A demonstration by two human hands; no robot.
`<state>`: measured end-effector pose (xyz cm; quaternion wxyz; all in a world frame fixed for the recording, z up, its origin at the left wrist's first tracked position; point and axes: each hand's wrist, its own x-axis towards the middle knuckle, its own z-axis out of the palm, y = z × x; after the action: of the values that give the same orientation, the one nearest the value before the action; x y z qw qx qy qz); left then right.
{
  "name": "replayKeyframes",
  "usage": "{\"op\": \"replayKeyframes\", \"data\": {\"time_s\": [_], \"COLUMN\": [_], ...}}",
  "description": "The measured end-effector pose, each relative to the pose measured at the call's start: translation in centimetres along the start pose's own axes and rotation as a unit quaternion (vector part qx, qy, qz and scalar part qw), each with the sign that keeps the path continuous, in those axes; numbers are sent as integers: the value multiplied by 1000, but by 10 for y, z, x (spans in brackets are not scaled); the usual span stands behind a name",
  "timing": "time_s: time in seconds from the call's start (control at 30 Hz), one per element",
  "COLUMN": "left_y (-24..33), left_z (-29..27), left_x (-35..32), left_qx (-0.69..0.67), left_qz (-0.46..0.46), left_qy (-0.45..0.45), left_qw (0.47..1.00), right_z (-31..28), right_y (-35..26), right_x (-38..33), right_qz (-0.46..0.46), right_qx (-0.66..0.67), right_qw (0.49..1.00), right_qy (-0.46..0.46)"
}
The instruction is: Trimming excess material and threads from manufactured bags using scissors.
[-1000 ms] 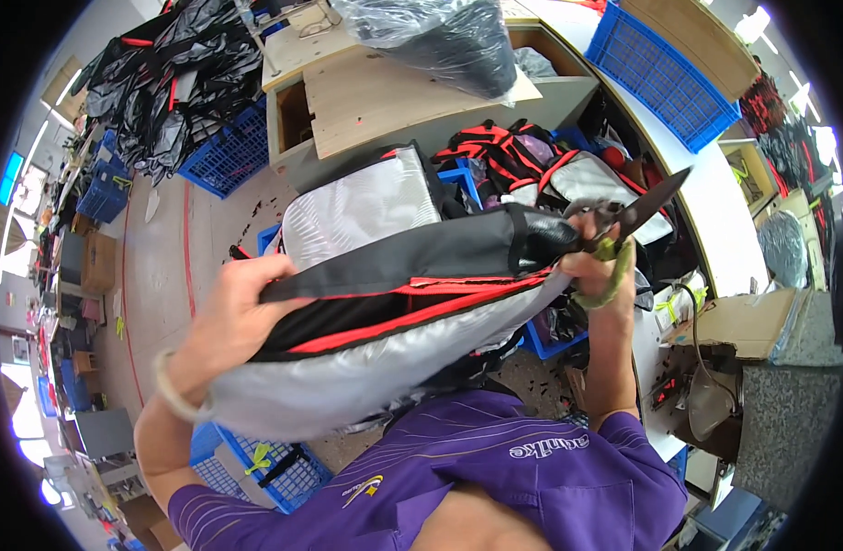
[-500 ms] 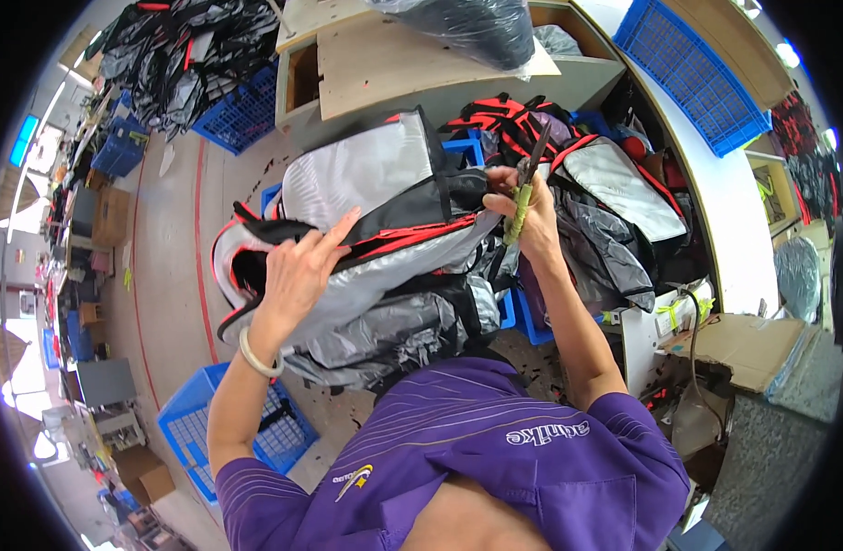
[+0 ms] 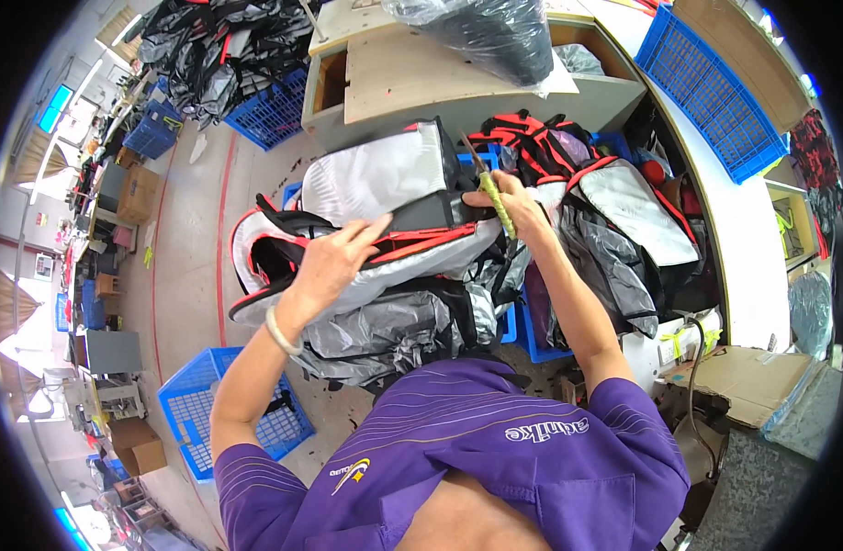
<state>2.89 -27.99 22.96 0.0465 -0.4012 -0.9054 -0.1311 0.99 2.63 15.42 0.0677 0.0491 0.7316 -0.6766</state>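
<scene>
A grey, black and red backpack (image 3: 385, 197) lies across a heap of similar bags in front of me. My left hand (image 3: 334, 262) rests flat on its red-piped edge with fingers spread, pressing it down. My right hand (image 3: 511, 213) is closed around scissors (image 3: 488, 188) with green-yellow handles. The blades point up and away, right at the bag's black panel.
A wooden workbench (image 3: 440, 69) with a black plastic-wrapped roll (image 3: 495, 32) stands behind the bags. Blue crates sit at the lower left (image 3: 224, 418), far left (image 3: 275, 110) and upper right (image 3: 711, 87). More finished bags (image 3: 614, 220) pile up on the right.
The backpack has dropped lower and farther from the camera, onto the heap. My left hand has slid onto its top edge. The scissors have swung from pointing right to upright.
</scene>
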Motion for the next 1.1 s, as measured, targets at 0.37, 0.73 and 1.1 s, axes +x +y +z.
{"op": "replayKeyframes", "data": {"time_s": [0.37, 0.73, 1.1], "left_y": [-24, -16, -16], "left_z": [11, -223, -168], "left_x": [51, 111, 61], "left_qx": [-116, -151, -360], "left_qz": [-112, -83, -160], "left_qy": [15, 213, 39], "left_qw": [987, 962, 918], "right_z": [19, 37, 28], "right_y": [20, -193, -160], "right_x": [-25, -4, -4], "right_qz": [-158, -372, -261], "right_qx": [159, 266, 265], "right_qw": [958, 889, 928], "right_qy": [178, 27, -26]}}
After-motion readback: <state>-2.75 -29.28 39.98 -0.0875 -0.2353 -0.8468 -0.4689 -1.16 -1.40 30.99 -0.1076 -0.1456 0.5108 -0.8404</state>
